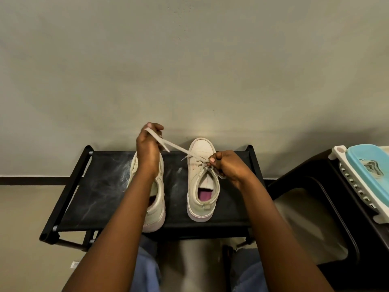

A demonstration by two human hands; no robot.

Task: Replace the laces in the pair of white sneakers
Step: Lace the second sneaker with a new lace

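Your left hand (148, 144) has its fingers curled round the free end of the lace (176, 148), held up and off to the side so it runs taut. Your right hand (228, 166) pinches the crossings at the eyelets of the right-side sneaker (202, 199), I'd guess to steady it while the lace slides. That shoe sits toe-to-wall on the black rack (101, 186). The other sneaker (155, 216) lies beside it, under your left forearm.

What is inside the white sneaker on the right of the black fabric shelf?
Inside the white sneaker, a pink insole shows at the heel, with the pale tongue above it. The toe end of the interior is covered by the tongue and upper.
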